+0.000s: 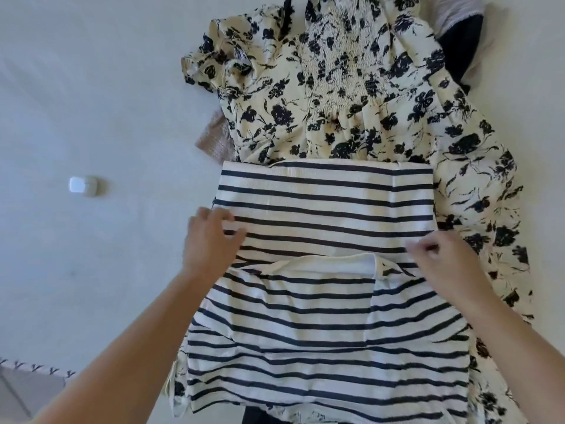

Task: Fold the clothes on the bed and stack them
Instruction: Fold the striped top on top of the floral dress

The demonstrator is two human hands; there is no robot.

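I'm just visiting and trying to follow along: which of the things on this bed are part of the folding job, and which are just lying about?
Part of the job:
striped shirt, with the left hand and right hand at its edges
floral dress beneath it
pinkish knit piece peeking out at the dress's left
dark garment at top right

Just lying about:
small white case on the white sheet

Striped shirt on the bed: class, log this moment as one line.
stage: mid-fold | striped shirt: on floral dress | left hand: touching shirt's left edge | right hand: pinching right edge | white case: left, apart
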